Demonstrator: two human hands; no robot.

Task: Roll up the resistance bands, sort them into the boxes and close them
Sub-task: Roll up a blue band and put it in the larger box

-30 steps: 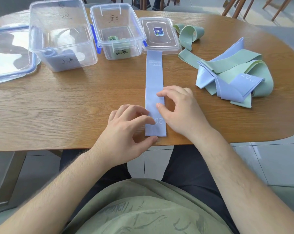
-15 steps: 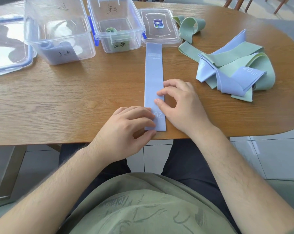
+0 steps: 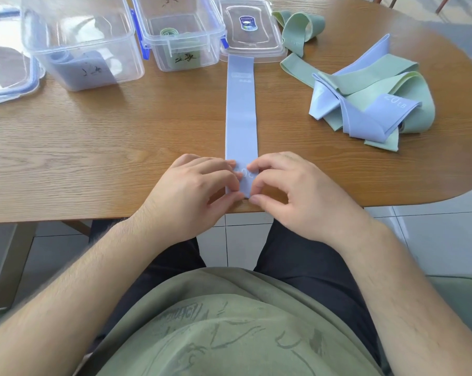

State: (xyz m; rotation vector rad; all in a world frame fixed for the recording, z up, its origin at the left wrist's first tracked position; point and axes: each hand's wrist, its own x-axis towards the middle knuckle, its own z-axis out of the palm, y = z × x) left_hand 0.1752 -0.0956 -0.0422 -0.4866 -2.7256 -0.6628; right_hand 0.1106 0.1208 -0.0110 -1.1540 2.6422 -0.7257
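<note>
A long blue resistance band [image 3: 241, 112] lies flat and straight on the wooden table [image 3: 120, 137], running from the table's near edge up to a clear lid. My left hand [image 3: 194, 191] and my right hand [image 3: 297, 191] pinch its near end from either side, thumbs under the edge and fingertips on top. Two open clear boxes stand at the back: a large box [image 3: 80, 42] with rolled blue bands inside and a smaller box [image 3: 180, 31] with a rolled green band inside.
A clear lid [image 3: 249, 28] lies right of the small box, touching the band's far end. Another lid [image 3: 6, 63] lies at far left. A loose pile of blue and green bands [image 3: 370, 99] sits at right, with a green band [image 3: 300, 28] behind it.
Both hands drew closer together at the band's near end; my right hand slid down from the band's middle and now pinches the end edge alongside my left.
</note>
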